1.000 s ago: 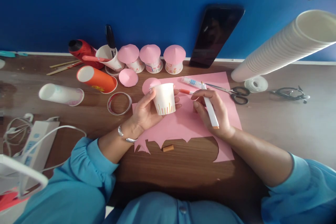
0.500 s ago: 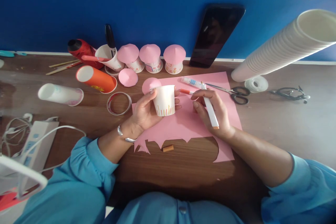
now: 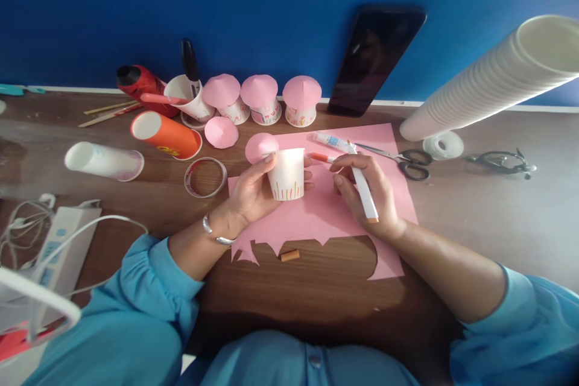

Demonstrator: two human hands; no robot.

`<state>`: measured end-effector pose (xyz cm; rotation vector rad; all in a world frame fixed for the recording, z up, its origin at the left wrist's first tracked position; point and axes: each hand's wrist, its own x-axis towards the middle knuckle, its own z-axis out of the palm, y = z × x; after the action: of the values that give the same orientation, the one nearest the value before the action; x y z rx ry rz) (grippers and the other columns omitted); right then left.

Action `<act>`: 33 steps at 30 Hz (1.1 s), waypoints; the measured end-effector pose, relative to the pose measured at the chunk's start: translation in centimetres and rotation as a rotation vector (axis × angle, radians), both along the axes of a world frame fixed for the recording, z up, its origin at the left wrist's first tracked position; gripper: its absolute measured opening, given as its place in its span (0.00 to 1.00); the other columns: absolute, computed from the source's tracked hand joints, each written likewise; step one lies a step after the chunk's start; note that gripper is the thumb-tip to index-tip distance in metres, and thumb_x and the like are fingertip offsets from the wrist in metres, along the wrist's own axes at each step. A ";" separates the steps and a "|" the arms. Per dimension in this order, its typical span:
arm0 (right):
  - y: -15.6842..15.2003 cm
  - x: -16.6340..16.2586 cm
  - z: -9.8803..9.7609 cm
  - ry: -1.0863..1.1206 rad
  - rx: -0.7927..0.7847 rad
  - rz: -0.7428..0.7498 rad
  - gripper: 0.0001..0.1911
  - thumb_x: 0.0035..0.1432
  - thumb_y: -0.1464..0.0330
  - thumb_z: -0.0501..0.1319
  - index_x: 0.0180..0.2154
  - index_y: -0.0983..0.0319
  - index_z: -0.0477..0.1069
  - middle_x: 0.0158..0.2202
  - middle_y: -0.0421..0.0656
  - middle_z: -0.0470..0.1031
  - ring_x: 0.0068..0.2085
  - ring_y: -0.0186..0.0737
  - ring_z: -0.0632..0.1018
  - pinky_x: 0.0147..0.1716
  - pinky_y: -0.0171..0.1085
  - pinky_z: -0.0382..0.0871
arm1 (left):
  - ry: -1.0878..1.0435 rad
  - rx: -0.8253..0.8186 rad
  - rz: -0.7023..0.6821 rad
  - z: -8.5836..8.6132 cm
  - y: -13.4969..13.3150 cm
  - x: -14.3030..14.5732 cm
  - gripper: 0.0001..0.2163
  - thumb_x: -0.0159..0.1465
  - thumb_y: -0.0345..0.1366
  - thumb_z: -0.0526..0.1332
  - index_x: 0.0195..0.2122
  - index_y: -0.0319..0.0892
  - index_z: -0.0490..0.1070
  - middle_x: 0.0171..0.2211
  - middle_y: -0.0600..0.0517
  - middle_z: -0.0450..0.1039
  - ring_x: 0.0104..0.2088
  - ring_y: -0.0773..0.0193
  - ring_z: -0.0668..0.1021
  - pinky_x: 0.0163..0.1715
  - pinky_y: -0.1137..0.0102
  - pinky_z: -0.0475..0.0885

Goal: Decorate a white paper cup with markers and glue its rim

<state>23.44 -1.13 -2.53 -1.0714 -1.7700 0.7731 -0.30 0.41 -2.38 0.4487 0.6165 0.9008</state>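
Clasping a cup (image 3: 286,174) in the left hand (image 3: 251,193), grip closed round its wall, one fingertip up at the rim. Held over the near-left part of the pink paper (image 3: 325,217), mid-tabletop (image 3: 316,301), with short coloured strokes along the lower edge. Pinching a pen (image 3: 363,190) in the right hand (image 3: 371,193) at 3 o'clock from the cup, grip narrow on the white barrel, near the cup but apart from it.

At 1 o'clock from the right hand, scissors (image 3: 402,160) at the paper's far edge, with glue (image 3: 332,142) at 11 o'clock. At 12 o'clock from the cup, along the blue wall, three pink-capped cups (image 3: 262,99) in a row. At 1 o'clock, a phone (image 3: 375,60) leaning on that wall. At 9 o'clock, a tape ring (image 3: 205,177). At 6 o'clock, an orange cap (image 3: 290,255) on bare wood. Far off at 2 o'clock, a slanting cup stack (image 3: 479,84).
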 end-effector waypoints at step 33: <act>0.1 0.2 -0.3 0.040 0.006 0.026 0.09 0.77 0.65 0.59 0.54 0.54 0.74 0.41 0.41 0.79 0.31 0.35 0.78 0.38 0.42 0.77 | -0.029 0.011 0.078 -0.1 -0.1 0.0 0.26 0.59 0.51 0.77 0.53 0.39 0.80 0.48 0.42 0.86 0.57 0.41 0.85 0.65 0.43 0.76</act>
<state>23.62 -1.01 -2.87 -1.0239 -1.7546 0.7993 -0.30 0.30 -2.52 0.4228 0.6056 0.9838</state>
